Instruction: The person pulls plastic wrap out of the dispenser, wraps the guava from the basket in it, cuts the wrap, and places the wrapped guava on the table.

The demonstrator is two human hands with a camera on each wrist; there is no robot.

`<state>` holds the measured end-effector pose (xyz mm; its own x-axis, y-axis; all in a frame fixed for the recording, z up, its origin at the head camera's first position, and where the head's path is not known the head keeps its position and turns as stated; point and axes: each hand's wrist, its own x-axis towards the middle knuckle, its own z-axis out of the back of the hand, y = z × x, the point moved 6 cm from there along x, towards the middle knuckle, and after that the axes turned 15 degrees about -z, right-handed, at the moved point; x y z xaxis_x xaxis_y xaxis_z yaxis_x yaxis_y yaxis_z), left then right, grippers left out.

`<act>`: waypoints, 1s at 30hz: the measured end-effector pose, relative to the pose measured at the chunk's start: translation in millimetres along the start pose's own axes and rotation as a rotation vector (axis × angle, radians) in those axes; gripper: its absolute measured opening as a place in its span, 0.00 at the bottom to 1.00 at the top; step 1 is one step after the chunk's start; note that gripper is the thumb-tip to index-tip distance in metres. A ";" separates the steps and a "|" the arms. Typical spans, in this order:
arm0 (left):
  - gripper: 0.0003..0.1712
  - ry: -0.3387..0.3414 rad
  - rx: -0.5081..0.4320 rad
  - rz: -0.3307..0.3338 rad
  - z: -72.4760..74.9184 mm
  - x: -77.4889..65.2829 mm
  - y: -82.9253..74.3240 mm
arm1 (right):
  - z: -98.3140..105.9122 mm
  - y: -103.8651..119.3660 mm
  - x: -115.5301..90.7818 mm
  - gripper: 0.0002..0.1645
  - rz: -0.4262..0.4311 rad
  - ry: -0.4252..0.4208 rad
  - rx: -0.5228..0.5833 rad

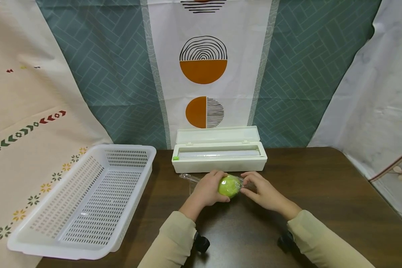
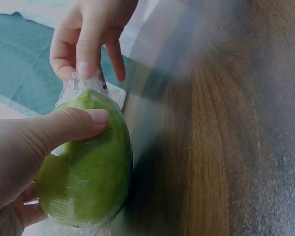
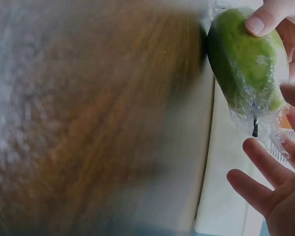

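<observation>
A green pear (image 1: 229, 186), wrapped in clear cling film, is held above the dark table. My left hand (image 1: 209, 189) grips its body, with the thumb across the near side in the left wrist view. The film is crumpled around the pear's narrow end, where a dark stem shows in the right wrist view. At that end my right hand (image 1: 263, 191) pinches the gathered cling film (image 2: 83, 84) between thumb and finger, its other fingers (image 3: 265, 160) spread apart. More loose film (image 1: 189, 177) sticks out to the left of my left hand.
Behind the hands stands a white cling film box (image 1: 219, 166), lid raised, with a film roll (image 1: 219, 153) inside. A white perforated plastic basket (image 1: 128, 208) is on the left. Patterned cloth (image 1: 204, 89) hangs at the table's back edge.
</observation>
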<state>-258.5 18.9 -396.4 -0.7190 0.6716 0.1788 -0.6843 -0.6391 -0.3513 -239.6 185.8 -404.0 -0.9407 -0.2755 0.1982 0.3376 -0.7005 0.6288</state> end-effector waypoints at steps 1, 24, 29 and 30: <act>0.44 0.001 -0.001 0.000 -0.1 0.0 0.0 | -0.6 -0.2 0.1 0.07 -0.002 0.003 -0.004; 0.44 0.005 -0.005 -0.005 0.6 -1.5 -1.9 | 7.5 -31.1 16.0 0.17 -0.428 0.060 0.467; 0.44 0.008 -0.006 0.000 0.3 -2.1 -0.9 | 0.1 -28.3 15.8 0.26 -0.399 0.119 0.356; 0.44 0.008 -0.006 -0.001 0.3 -2.1 -1.1 | -1.8 -27.8 16.0 0.26 -0.395 0.126 0.336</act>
<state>-256.3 18.0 -396.1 -0.7176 0.6749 0.1721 -0.6840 -0.6363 -0.3567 -264.0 199.7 -419.6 -0.9755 -0.1246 -0.1814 -0.0908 -0.5230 0.8475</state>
